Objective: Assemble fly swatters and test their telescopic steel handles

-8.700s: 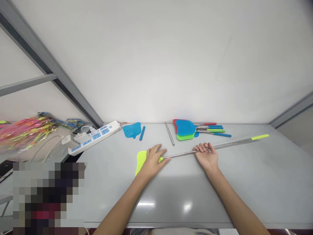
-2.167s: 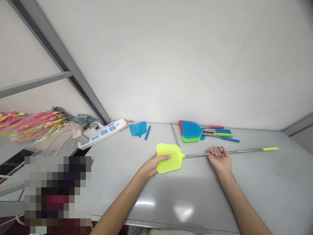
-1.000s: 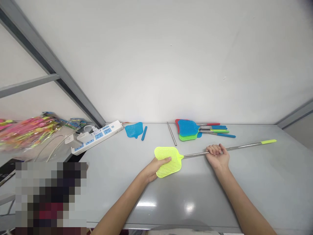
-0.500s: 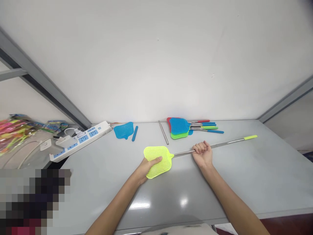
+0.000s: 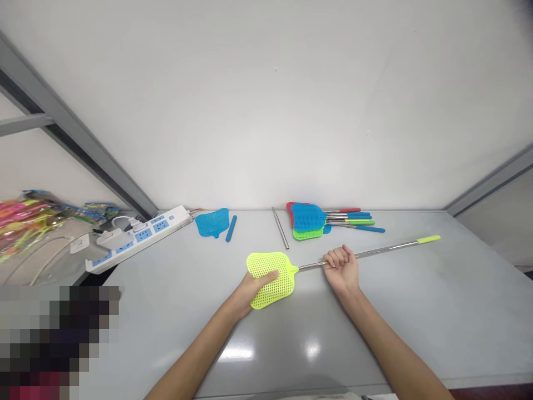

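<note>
A yellow-green fly swatter (image 5: 272,291) with a long metal rod and a yellow grip lies across both hands above the table. My left hand (image 5: 247,291) is closed on its perforated head, thumb on top and the other fingers hidden beneath. The fingers of my right hand (image 5: 342,269) wrap round the metal rod, a short way from the head; the extended rod runs on to the right. Beyond my hands lie a loose blue swatter head (image 5: 212,223), a blue handle grip (image 5: 231,228) and a bare metal rod (image 5: 280,228).
A pile of fly swatters (image 5: 308,218), blue, red and green, lies at the wall. On the left sits a white power strip (image 5: 141,236) with plugs and cables, near bagged colourful items (image 5: 25,222). The grey table (image 5: 158,311) meets a white wall; metal frame posts stand at both sides.
My right hand has slid slightly along the rod toward the swatter head. The left hand keeps its hold, and the whole view has shifted a little.
</note>
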`<control>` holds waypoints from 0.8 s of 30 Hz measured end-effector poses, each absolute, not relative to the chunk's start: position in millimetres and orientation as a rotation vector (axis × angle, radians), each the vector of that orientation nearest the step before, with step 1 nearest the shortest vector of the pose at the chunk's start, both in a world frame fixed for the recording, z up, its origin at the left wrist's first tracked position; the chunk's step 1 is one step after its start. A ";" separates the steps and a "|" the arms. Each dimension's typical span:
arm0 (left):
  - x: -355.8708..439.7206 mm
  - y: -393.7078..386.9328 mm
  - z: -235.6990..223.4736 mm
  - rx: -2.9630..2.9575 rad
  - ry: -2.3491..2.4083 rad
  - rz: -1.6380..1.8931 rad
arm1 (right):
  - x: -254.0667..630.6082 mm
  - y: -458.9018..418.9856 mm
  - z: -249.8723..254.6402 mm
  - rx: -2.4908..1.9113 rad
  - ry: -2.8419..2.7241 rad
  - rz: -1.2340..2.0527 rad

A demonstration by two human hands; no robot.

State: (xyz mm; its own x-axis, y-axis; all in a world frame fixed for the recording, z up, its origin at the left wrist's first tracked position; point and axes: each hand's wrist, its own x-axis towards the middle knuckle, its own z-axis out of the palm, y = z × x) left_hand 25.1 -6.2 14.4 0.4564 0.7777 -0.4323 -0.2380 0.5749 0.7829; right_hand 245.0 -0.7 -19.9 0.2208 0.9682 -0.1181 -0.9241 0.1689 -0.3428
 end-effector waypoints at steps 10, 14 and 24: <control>25.3 -6.3 16.6 0.692 0.868 0.706 | 241.3 0.9 -18.5 -0.372 -0.114 1.382; 23.5 -5.4 18.8 0.690 0.855 0.696 | 240.7 1.1 -18.5 -0.385 -0.115 1.405; 25.1 -1.6 23.4 0.734 0.837 0.707 | 269.6 6.7 3.3 -0.389 -0.181 1.503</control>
State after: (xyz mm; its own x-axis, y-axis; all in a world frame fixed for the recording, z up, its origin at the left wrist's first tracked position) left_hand 25.1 -1.6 23.4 0.4816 0.7845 -0.3908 -0.2544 0.5518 0.7942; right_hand 269.6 6.7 3.3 0.0691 0.9902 -0.1216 -0.9332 0.0211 -0.3588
